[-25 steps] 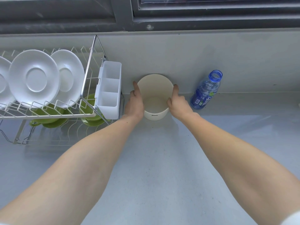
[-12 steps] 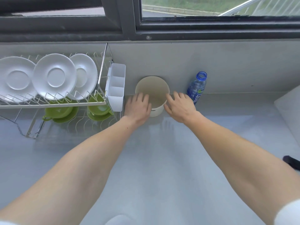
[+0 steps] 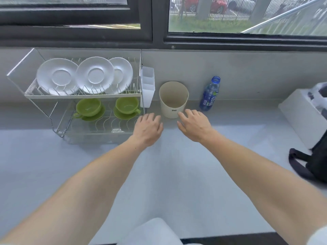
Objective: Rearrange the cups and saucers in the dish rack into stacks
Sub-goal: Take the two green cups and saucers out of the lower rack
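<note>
While three white saucers [image 3: 92, 75] stand on edge in the rack's [image 3: 83, 96] upper tier and two green cups [image 3: 108, 105] sit apart below at the tabletop's far left, nothing looks stacked, and both the left hand [image 3: 147, 128] and right hand [image 3: 194, 125] hover with fingers loosely spread, empty.

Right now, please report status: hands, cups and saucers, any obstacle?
Left hand and right hand open, holding nothing. White saucers upright on top tier, green cups on green saucers below, unstacked. Beige container beside dish rack, not blocking.
</note>
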